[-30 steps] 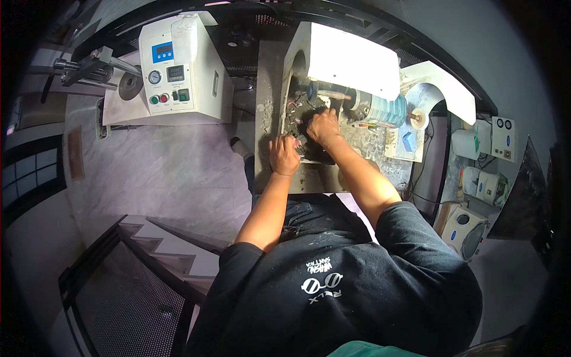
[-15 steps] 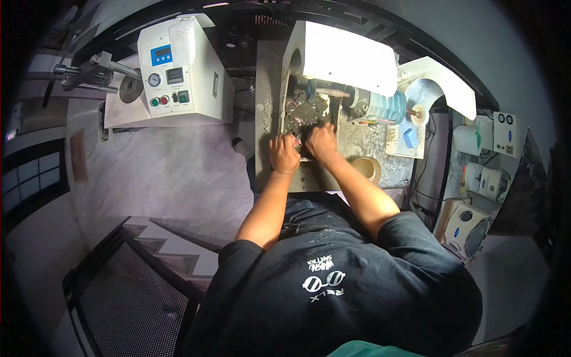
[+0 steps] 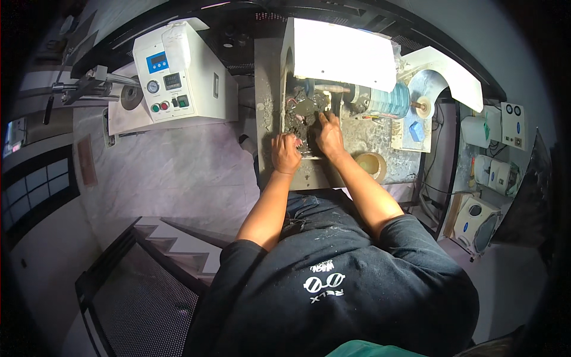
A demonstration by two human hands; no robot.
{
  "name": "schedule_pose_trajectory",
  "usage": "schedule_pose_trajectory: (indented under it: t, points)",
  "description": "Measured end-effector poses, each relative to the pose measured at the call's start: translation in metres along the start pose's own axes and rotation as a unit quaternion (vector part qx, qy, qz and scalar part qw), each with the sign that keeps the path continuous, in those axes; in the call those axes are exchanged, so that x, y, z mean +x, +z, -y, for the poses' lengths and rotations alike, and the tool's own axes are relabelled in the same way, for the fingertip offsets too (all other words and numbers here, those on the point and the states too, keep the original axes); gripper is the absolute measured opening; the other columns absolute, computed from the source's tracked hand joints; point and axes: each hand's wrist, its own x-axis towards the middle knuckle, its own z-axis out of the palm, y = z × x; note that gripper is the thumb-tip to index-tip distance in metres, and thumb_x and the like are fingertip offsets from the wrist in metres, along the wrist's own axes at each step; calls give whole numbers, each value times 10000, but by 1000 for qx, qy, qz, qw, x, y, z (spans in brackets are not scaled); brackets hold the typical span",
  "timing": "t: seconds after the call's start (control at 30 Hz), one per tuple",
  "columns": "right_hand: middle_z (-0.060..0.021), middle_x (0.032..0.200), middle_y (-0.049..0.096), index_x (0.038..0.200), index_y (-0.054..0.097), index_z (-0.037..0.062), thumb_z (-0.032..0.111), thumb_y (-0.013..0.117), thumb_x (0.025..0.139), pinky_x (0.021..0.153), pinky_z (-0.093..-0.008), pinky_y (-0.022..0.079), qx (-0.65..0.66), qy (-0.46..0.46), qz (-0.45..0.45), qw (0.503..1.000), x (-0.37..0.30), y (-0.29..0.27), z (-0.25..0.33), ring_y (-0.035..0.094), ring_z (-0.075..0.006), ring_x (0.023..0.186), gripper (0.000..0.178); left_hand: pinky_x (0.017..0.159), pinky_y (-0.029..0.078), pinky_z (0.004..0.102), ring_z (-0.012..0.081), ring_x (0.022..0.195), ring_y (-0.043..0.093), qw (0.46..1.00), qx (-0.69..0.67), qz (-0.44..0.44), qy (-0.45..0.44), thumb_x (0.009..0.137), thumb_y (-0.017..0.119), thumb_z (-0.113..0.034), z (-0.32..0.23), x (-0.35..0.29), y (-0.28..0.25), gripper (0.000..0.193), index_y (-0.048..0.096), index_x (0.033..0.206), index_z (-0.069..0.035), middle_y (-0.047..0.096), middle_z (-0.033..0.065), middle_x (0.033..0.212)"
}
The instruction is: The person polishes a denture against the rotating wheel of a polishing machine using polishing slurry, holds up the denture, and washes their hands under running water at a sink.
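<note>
Left hand (image 3: 287,153) is curled beside a small pink thing (image 3: 298,143), right hand (image 3: 330,137) over the tray (image 3: 282,118), upper middle of the frame, whose walls seem to keep mud (image 3: 306,109) in; I cannot tell if either grips anything.

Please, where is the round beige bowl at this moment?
In the head view, the round beige bowl sits right of centre on the grey worktop, just right of the person's right forearm, lower in the picture than the pale-blue ribbed plastic.
</note>
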Motion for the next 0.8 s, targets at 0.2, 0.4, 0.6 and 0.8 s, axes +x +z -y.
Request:
schedule_pose_trajectory:
  t: [0.2, 0.4, 0.6, 0.8]
  points:
    - [-344, 1343, 312, 1331, 273, -122, 17, 580, 684, 1074, -430, 287, -68, -130, -43, 988, 50, 2, -16, 284, -506, 1259, 730, 692, 390, 436, 303, 783, 532, 1000, -16, -2, 4, 724, 550, -31, 0, 0, 1, 155, 502, 866, -73, 551, 103, 834]
    - [-325, 1249, 430, 1211, 405, -191, 175, 639, 663, 1049, -408, 312, -214, -187, 28, 958, 43, 3, -11, 369, -454, 1178, 699, 692, 391, 438, 310, 781, 532, 1000, -17, -14, 7, 729, 544, -34, -2, 1, 2, 147, 500, 865, -70, 550, 111, 836]
    - [-226, 1154, 526, 1006, 593, -132, 192, 564, 693, 992, -381, 341, -264, -259, 64, 927, 19, -6, -7, 437, -349, 1081, 451, 718, 389, 431, 328, 782, 526, 1000, -12, 3, 8, 799, 496, -36, -3, 3, 0, 79, 498, 877, -47, 543, 129, 827]
    - [-197, 1009, 607, 732, 701, -4, 242, 536, 695, 898, -391, 370, -349, -292, 128, 881, 13, -24, 9, 453, -319, 1043, 298, 725, 388, 433, 324, 791, 527, 1000, -10, -10, 2, 799, 501, -25, -3, 2, 0, 81, 499, 877, -48, 544, 128, 827]
